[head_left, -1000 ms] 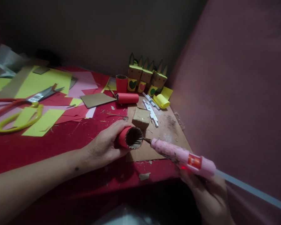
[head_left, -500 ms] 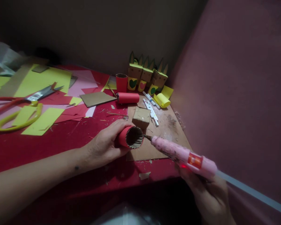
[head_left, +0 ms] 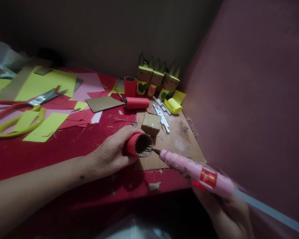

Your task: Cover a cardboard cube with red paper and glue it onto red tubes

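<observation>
My left hand (head_left: 112,151) is closed around a red cardboard tube (head_left: 132,144), its open corrugated end turned toward me and to the right. In my right hand (head_left: 224,209) is a pink glue gun (head_left: 194,166) with a glowing red light and a long whitish glue stick out of its back. The gun's dark nozzle is at the right side of the tube's rim; whether it touches I cannot tell. Just behind the tube a small cardboard box (head_left: 151,123) sits on a cardboard sheet (head_left: 171,146).
Large scissors (head_left: 37,103) lie at left on coloured paper (head_left: 49,83). Another red tube lies flat (head_left: 137,103), and one stands (head_left: 130,87) beside cardboard figures with pointed ears (head_left: 156,78). White markers (head_left: 161,116) and a yellow paper roll (head_left: 173,105) lie at right. A wall (head_left: 254,83) borders the right.
The glue gun's back end has dipped slightly down and right, while its nozzle stays by the rim. My left hand and the tube hold nearly still.
</observation>
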Motion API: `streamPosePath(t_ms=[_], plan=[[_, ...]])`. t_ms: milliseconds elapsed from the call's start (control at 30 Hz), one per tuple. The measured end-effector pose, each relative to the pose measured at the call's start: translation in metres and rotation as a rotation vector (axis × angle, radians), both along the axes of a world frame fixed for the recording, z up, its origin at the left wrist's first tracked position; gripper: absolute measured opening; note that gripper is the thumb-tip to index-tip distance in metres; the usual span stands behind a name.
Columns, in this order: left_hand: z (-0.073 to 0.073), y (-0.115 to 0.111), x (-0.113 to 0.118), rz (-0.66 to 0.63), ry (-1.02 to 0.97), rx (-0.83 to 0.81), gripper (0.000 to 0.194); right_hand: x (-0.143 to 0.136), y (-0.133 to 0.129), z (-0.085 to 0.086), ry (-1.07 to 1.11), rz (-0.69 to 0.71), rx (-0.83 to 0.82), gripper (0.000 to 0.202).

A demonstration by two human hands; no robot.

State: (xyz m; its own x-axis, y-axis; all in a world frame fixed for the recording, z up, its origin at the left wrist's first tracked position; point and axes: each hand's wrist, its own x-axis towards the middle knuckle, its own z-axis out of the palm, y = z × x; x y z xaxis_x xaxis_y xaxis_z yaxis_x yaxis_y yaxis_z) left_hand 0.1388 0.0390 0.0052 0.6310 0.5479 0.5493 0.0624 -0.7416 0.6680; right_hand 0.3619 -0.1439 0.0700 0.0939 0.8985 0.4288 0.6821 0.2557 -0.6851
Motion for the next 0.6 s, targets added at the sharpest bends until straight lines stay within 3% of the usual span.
streamPosePath(t_ms=[367, 600], plan=[[0.001, 0.0, -0.001, 0.007, 0.018, 0.001, 0.033, 0.006, -0.011, -0.009, -0.003, -0.095, -0.073, 0.031], [0.001, 0.001, 0.001, 0.028, 0.031, 0.04, 0.033, 0.004, -0.006, -0.007, 0.012, -0.059, -0.045, 0.031]])
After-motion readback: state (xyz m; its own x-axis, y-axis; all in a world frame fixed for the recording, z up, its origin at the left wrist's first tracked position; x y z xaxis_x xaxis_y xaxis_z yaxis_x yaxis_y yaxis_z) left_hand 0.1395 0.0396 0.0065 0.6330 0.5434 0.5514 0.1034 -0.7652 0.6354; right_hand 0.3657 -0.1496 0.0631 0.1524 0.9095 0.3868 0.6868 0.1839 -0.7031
